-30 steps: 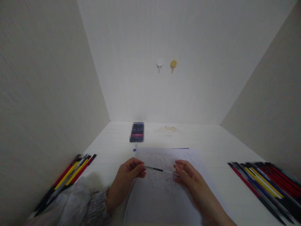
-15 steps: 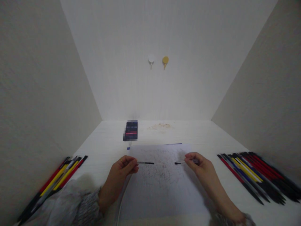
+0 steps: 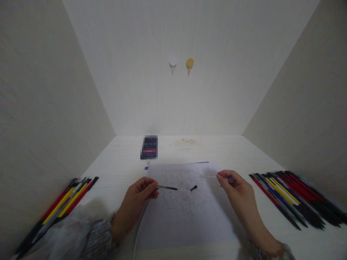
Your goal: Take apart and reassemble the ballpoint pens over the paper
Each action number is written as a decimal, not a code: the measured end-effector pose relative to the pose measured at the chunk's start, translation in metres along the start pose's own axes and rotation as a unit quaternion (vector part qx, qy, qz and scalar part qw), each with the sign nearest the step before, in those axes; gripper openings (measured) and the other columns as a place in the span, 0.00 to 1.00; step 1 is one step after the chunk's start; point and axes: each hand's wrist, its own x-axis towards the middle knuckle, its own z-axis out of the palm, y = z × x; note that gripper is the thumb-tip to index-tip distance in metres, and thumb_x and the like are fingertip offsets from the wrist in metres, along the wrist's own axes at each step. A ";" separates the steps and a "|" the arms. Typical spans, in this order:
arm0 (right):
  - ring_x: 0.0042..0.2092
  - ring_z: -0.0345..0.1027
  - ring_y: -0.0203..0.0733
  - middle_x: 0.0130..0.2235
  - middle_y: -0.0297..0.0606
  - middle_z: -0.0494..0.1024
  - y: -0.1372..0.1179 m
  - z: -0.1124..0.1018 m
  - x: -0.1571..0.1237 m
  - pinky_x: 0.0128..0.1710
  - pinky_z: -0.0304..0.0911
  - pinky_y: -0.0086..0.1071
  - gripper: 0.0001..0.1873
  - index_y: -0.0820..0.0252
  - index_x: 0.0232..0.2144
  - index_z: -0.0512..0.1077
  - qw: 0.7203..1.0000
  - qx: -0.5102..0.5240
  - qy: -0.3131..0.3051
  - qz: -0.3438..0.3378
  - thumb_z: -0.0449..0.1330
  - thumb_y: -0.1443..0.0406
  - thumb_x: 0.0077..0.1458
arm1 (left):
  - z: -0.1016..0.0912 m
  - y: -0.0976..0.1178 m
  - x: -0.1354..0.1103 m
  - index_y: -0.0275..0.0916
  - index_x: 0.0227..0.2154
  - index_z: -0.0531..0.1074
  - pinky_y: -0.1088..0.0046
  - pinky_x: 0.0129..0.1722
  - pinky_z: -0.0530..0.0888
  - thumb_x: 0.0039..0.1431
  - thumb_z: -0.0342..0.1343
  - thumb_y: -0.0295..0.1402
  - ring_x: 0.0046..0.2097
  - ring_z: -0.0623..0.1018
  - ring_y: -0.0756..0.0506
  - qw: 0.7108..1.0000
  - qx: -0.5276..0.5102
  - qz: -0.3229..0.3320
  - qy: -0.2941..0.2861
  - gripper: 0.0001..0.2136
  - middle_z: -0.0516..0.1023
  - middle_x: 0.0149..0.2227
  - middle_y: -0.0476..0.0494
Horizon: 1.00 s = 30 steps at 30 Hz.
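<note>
My left hand [image 3: 141, 191] is closed in a pinch on a slim grey rod with a dark end, which looks like a pen refill [image 3: 167, 187]. The rod points right, over a sheet of paper [image 3: 173, 231] covered in scribbles. Across the sheet, my right hand [image 3: 234, 184] pinches a thin pale rod [image 3: 212, 176] that points left; its kind is not clear. Something glassy shows between the right hand's fingers, too blurred to name. A small black piece [image 3: 193, 188], like a cap or plug, is seen over the paper between the hands, touching neither.
Several pens [image 3: 62, 202] in red, yellow and grey with black ends lie at the left. A larger row of pens [image 3: 295, 198] lies at the right. A blurred dark phone-like object [image 3: 149, 147] stands behind the paper. Two hooks [image 3: 190, 63] hang on the back wall.
The black piece at the tip of the right hand's rod has come away and is now apart, near mid-paper. My right hand has shifted slightly right; the left keeps its hold.
</note>
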 end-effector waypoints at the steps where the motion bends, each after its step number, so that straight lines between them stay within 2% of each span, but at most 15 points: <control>1: 0.28 0.64 0.38 0.27 0.35 0.71 0.003 0.002 0.000 0.29 0.58 0.30 0.08 0.60 0.26 0.67 0.999 -0.039 -0.012 -0.014 0.53 0.61 0.44 | 0.000 0.000 0.000 0.35 0.25 0.67 0.77 0.28 0.70 0.41 0.58 0.35 0.24 0.72 0.53 1.000 -0.001 0.001 -0.003 0.10 0.71 0.23 0.51; 6: 0.29 0.63 0.39 0.26 0.38 0.69 0.017 0.013 -0.001 0.30 0.57 0.32 0.05 0.60 0.21 0.65 0.970 -0.209 -0.082 -0.098 0.50 0.69 0.44 | 0.001 0.000 -0.001 0.35 0.25 0.67 0.77 0.26 0.69 0.43 0.57 0.35 0.24 0.71 0.53 0.999 0.030 0.001 -0.019 0.09 0.70 0.23 0.52; 10: 0.30 0.61 0.42 0.25 0.39 0.68 0.021 0.015 -0.002 0.32 0.57 0.35 0.06 0.61 0.21 0.64 0.945 -0.272 -0.110 -0.143 0.49 0.71 0.45 | 0.002 0.000 -0.003 0.35 0.26 0.67 0.79 0.24 0.67 0.44 0.56 0.35 0.22 0.70 0.54 0.997 0.062 0.011 -0.039 0.09 0.70 0.20 0.53; 12: 0.33 0.61 0.43 0.27 0.41 0.68 0.016 0.015 -0.003 0.35 0.56 0.37 0.06 0.62 0.23 0.65 0.946 -0.259 -0.093 -0.172 0.49 0.69 0.46 | 0.002 0.000 -0.004 0.35 0.26 0.67 0.79 0.24 0.66 0.44 0.56 0.35 0.21 0.70 0.53 0.996 0.074 0.014 -0.046 0.09 0.70 0.19 0.53; 14: 0.35 0.61 0.42 0.29 0.41 0.69 0.007 0.017 -0.007 0.36 0.57 0.37 0.07 0.63 0.26 0.66 0.952 -0.208 -0.101 -0.200 0.49 0.67 0.49 | 0.002 -0.001 -0.004 0.35 0.26 0.67 0.79 0.23 0.66 0.45 0.56 0.36 0.21 0.70 0.53 0.995 0.085 0.019 -0.047 0.09 0.69 0.18 0.53; 16: 0.36 0.62 0.40 0.32 0.40 0.69 -0.003 0.021 -0.013 0.36 0.58 0.33 0.09 0.62 0.31 0.67 0.953 -0.138 -0.159 -0.219 0.48 0.64 0.52 | 0.002 -0.001 -0.004 0.35 0.26 0.67 0.79 0.23 0.66 0.45 0.55 0.36 0.20 0.69 0.53 0.994 0.097 0.023 -0.046 0.09 0.70 0.17 0.53; 18: 0.36 0.63 0.38 0.34 0.39 0.70 -0.012 0.029 -0.021 0.36 0.59 0.31 0.11 0.60 0.36 0.66 0.941 -0.090 -0.231 -0.232 0.49 0.63 0.52 | 0.002 -0.002 -0.004 0.35 0.27 0.67 0.79 0.24 0.66 0.45 0.55 0.36 0.20 0.70 0.53 0.993 0.107 0.029 -0.045 0.09 0.70 0.17 0.53; 21: 0.37 0.63 0.38 0.33 0.38 0.71 -0.018 0.040 -0.032 0.37 0.58 0.31 0.12 0.59 0.39 0.65 0.922 -0.088 -0.283 -0.250 0.50 0.63 0.52 | 0.002 -0.001 -0.005 0.36 0.27 0.67 0.79 0.24 0.66 0.45 0.56 0.35 0.21 0.70 0.53 0.992 0.115 0.036 -0.047 0.08 0.71 0.17 0.53; 26: 0.33 0.62 0.37 0.29 0.36 0.71 -0.020 0.048 -0.037 0.34 0.57 0.31 0.09 0.59 0.31 0.69 0.902 -0.154 -0.305 -0.264 0.49 0.66 0.53 | 0.004 0.002 -0.005 0.35 0.28 0.66 0.77 0.25 0.67 0.44 0.56 0.34 0.21 0.70 0.52 0.993 0.109 0.044 -0.030 0.09 0.70 0.17 0.53; 30: 0.33 0.61 0.37 0.29 0.36 0.70 -0.018 0.043 -0.035 0.34 0.56 0.31 0.07 0.60 0.27 0.68 0.912 -0.157 -0.290 -0.244 0.50 0.67 0.51 | 0.002 0.001 -0.002 0.36 0.33 0.64 0.76 0.25 0.68 0.44 0.56 0.34 0.23 0.71 0.52 0.995 0.060 0.075 -0.001 0.12 0.69 0.22 0.53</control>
